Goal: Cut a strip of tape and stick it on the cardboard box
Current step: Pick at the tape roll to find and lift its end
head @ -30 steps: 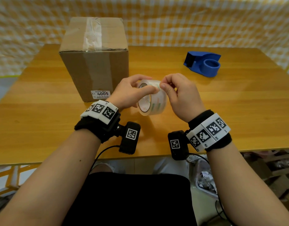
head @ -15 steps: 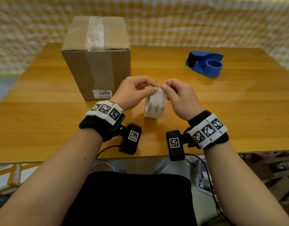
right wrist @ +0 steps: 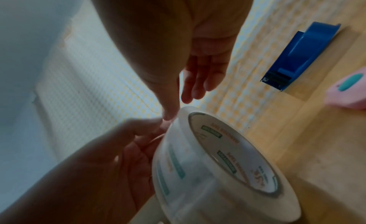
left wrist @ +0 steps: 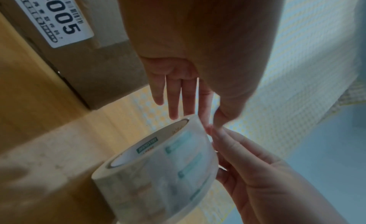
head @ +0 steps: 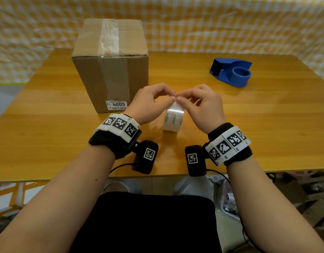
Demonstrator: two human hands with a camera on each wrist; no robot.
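A clear tape roll (head: 173, 119) with green print stands on edge on the wooden table (head: 248, 125), in front of me. My left hand (head: 171, 99) and right hand (head: 179, 99) meet at its top, each pinching the outer wrap between thumb and forefinger. The wrist views show the same: the roll (left wrist: 158, 169) (right wrist: 213, 164) with both hands' fingertips at its upper rim; no loose tape end can be made out. The cardboard box (head: 112, 70), labelled 4005 and with old tape along its top, stands to the left, just behind my left hand.
A blue tape dispenser (head: 232, 72) sits at the back right of the table, also in the right wrist view (right wrist: 301, 55). A pink object with a teal part (right wrist: 348, 89) lies near it. A yellow checked cloth hangs behind the table.
The roll has come down from my hands to stand on the table and turned edge-on to me. Both hands' fingertips have closed together at its top.
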